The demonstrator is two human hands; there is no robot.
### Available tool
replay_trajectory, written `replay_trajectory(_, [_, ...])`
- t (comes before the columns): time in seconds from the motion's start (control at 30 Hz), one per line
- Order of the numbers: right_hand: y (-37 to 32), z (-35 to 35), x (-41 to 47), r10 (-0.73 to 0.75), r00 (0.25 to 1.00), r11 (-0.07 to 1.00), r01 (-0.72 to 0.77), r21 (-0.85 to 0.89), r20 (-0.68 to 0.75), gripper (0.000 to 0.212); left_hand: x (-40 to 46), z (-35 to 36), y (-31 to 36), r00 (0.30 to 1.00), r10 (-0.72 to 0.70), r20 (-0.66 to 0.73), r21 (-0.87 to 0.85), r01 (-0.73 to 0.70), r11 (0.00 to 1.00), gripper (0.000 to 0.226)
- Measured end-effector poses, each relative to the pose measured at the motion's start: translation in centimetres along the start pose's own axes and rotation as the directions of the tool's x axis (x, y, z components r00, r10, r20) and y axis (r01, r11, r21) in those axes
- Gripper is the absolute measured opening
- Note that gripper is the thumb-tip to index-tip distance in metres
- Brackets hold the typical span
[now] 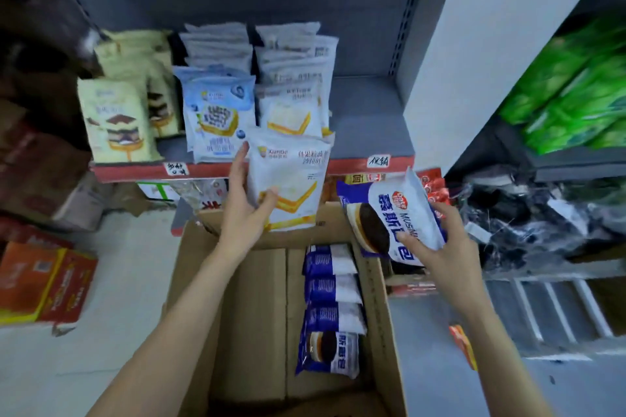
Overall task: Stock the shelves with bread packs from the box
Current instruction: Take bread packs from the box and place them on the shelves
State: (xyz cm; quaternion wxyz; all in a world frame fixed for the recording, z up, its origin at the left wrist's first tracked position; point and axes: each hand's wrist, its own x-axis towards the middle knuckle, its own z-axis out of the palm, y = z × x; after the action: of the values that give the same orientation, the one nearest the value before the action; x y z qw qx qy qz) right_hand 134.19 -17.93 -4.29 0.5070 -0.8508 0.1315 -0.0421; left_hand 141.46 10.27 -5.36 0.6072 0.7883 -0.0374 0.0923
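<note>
— Where are the hands right now?

— Centre frame, the left hand (244,200) grasps a white bread pack (288,183) with yellow sandwich art, thumb on its face, fingers behind it, held upright just in front of the red shelf edge (135,170).

— And the other one?

— The right hand (440,240) grips a blue-and-white bread pack (399,213) right of centre, tilted, above the box's right wall.

— The box?

— The cardboard box (250,315) sits open at bottom centre, a row of blue packs (333,311) lined along its right side.

— The shelf itself?

— Upper middle: cream packs (117,122), light-blue packs (218,115) and white stacks (291,78) stand there. Bare grey shelf (369,118) shows to their right.
</note>
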Motion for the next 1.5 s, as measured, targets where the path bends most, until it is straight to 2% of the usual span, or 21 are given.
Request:
replay_trajectory(0.13, [-0.4,-3.7,5.3,-0.056,0.997,0.992,0.050,0.112,0.049,0.048,5.4,5.0,2.8,0.995,0.042,-0.092,-0.003,-0.043,0.999,0.073])
replay_trajectory(0.23, [-0.2,-5.6,8.7,-0.056,0.995,0.981,0.040,0.190,0.081,0.048,8.7,7.4,1.5,0.987,0.043,-0.156,0.050,-0.036,0.998,0.071])
replay_trajectory(0.33, [0.4,-6.2,11.8,-0.051,0.997,0.967,0.034,0.253,0.060,0.051,10.8,8.5,-0.9,0.971,0.137,-0.197,0.307,-0.072,0.949,0.064])
replay_trajectory(0.4, [0.7,-6.1,13.5,-0.042,0.998,0.960,0.029,0.278,0.043,0.053,11.2,9.0,-2.1,0.952,0.115,-0.285,0.436,0.022,0.900,0.062])
replay_trajectory(0.53, [0.7,-5.1,16.1,-0.037,0.999,0.952,0.025,0.305,0.033,0.055,11.0,10.1,-4.4,0.939,0.103,-0.328,0.678,0.158,0.717,0.047])
replay_trajectory(0.63, [0.6,-4.2,17.7,-0.036,0.998,0.954,0.019,0.299,0.054,0.055,10.4,11.2,-5.2,0.955,-0.004,-0.297,0.710,0.224,0.668,0.082])
replay_trajectory(0.7, [0.3,-3.6,18.7,-0.028,0.998,0.958,0.009,0.286,0.063,0.053,10.4,11.6,-5.5,0.961,-0.006,-0.276,0.713,0.209,0.669,0.091])
replay_trajectory(0.83, [-0.6,-2.4,20.5,-0.025,0.998,0.958,0.008,0.288,0.057,0.051,13.3,10.3,-5.6,0.975,0.070,-0.212,0.751,0.117,0.649,0.087])
replay_trajectory(0.93, [-1.1,-1.3,21.3,-0.021,0.999,0.953,0.007,0.303,0.043,0.053,15.6,9.4,-5.8,0.978,0.174,-0.115,0.829,-0.002,0.559,0.082])
replay_trajectory(1.0, [-1.3,-0.7,21.7,-0.028,0.999,0.957,0.021,0.289,0.018,0.055,16.6,8.9,-6.3,0.978,0.194,-0.075,0.853,-0.038,0.521,0.083])
replay_trajectory(1.13, [-1.7,0.5,21.8,-0.030,1.000,0.970,0.031,0.242,-0.007,0.062,16.8,7.9,-7.6,0.980,0.198,-0.028,0.837,-0.086,0.540,0.082])
replay_trajectory(1.23, [-2.3,0.7,21.7,-0.048,0.998,0.971,0.053,0.235,-0.029,0.059,14.7,7.9,-8.2,0.987,0.159,0.025,0.813,-0.113,0.572,0.074])
replay_trajectory(1.3, [-3.3,0.7,22.2,-0.089,0.989,0.970,0.113,0.214,-0.119,0.049,13.6,7.9,-8.6,0.989,0.138,0.046,0.804,-0.119,0.582,0.068])
replay_trajectory(1.37, [-4.6,1.0,23.7,-0.190,0.958,0.967,0.221,0.130,-0.216,0.039,13.6,7.8,-8.7,0.993,0.113,0.044,0.803,-0.102,0.587,0.068])
replay_trajectory(1.5, [-6.5,3.3,29.6,-0.431,0.860,0.902,0.416,-0.113,-0.272,0.030,15.0,7.7,-8.6,0.990,0.137,0.023,0.808,-0.099,0.581,0.069])
